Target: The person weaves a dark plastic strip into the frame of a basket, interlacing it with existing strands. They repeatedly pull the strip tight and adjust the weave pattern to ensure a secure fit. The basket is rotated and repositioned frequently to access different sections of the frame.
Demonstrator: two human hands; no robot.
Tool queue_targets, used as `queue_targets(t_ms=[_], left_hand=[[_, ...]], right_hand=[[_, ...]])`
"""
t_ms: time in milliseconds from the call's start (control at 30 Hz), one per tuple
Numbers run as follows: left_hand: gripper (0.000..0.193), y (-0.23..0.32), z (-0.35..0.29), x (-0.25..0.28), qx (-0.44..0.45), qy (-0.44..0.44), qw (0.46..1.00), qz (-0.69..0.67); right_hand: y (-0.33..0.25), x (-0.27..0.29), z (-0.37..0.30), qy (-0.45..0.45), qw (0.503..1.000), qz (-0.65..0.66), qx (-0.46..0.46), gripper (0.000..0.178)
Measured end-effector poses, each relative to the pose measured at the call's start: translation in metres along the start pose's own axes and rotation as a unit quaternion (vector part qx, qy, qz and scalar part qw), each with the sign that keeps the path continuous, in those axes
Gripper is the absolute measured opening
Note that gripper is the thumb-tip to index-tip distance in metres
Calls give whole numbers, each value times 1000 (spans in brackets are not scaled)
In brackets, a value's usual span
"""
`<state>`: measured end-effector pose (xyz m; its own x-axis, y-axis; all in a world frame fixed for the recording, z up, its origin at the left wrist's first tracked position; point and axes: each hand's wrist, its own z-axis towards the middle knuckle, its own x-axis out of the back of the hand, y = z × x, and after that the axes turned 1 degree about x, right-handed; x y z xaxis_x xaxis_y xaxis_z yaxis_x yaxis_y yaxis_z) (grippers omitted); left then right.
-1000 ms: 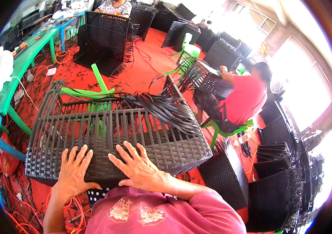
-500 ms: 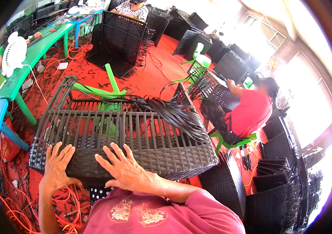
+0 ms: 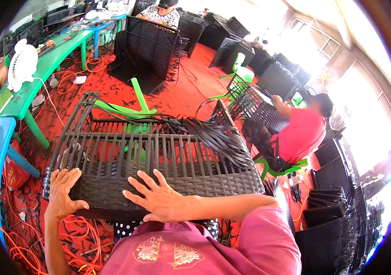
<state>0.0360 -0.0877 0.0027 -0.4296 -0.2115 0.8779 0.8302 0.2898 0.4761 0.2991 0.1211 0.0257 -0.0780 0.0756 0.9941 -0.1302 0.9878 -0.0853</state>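
Observation:
A dark brown woven furniture frame (image 3: 108,190), likely a wicker chair, stands in front of me. Its near face is tightly woven low down, with bare upright slats above. My left hand (image 3: 64,195) rests on the weave at its left end, fingers spread. Right of it, my right hand (image 3: 161,197) lies on the woven band with its fingers fanned out. Neither hand holds anything. A bundle of loose dark weaving strips (image 3: 214,137) hangs over the frame's right side.
A green table (image 3: 58,59) with a white fan (image 3: 22,64) stands left, beside a blue table (image 3: 0,142). At right a person in red (image 3: 298,133) sits weaving on a green chair (image 3: 280,169). Orange hoses (image 3: 21,256) and strip scraps litter the red floor. Black woven panels (image 3: 324,229) stack at right.
The whole scene has shifted slightly right in view. My right hand has slid a little along the weave, and my left hand stays at the left end. Both remain spread.

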Motion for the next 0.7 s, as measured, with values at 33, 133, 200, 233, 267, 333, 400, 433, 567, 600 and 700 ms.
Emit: queue_targets(t_ms=[33,133,200,233,267,333,400,433,567,600,700], left_hand=[[115,-2,-3,1,-25,12,999,15],[112,-9,-11,10,-67,49,987,139],[113,-16,-9,19,-40,36,991,127],[113,-21,-11,18,-9,9,995,95],[113,-23,-15,13,-5,22,996,88],[113,-28,-18,4,-5,43,996,77],[114,-28,-19,1,-5,50,995,80],[114,-26,-20,1,-6,53,995,81],[117,-20,-19,13,3,20,998,61],[118,-17,-18,15,12,17,998,65],[120,-13,-12,22,35,-5,997,73]], right_hand=[[0,3,0,-8,1000,1,4,100],[1,15,13,-24,999,15,33,102],[-1,20,25,-21,998,43,52,102],[-3,22,31,-17,996,55,62,102],[-4,15,37,8,995,54,80,99],[-3,6,43,-4,997,55,61,96],[-3,1,44,-9,998,53,46,88],[-3,1,44,-7,997,54,48,87],[-4,2,41,6,997,58,45,83],[-4,3,40,8,997,62,43,83],[-4,5,39,12,997,58,42,81]])
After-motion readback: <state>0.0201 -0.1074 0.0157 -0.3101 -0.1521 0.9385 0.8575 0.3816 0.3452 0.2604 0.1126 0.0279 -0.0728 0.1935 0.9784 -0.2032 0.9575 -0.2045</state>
